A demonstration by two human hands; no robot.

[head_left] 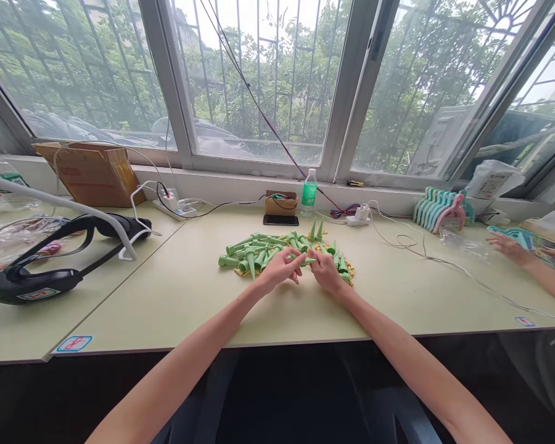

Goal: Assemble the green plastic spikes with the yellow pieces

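A green plastic cone-shaped spike (pixel 308 261) lies between my hands, above the near edge of a heap. My left hand (pixel 280 269) pinches it from the left. On its other end, the fingers of my right hand (pixel 326 271) are closed, hiding part of it. Behind and to the left spreads the heap of similar green spikes (pixel 247 254), mostly lying on their sides. Two spikes (pixel 313 230) stand upright at the back. Small yellow pieces (pixel 350 269) lie among more spikes (pixel 341 262) beside my right hand.
Behind the heap are a phone (pixel 280 220), a small cardboard box (pixel 281 202) and a green-labelled bottle (pixel 309 190). A black headset (pixel 41 265) lies left. White cables (pixel 462 269) cross the table (pixel 166 308) at right, near hangers (pixel 437 208) and another person's hand (pixel 509 248).
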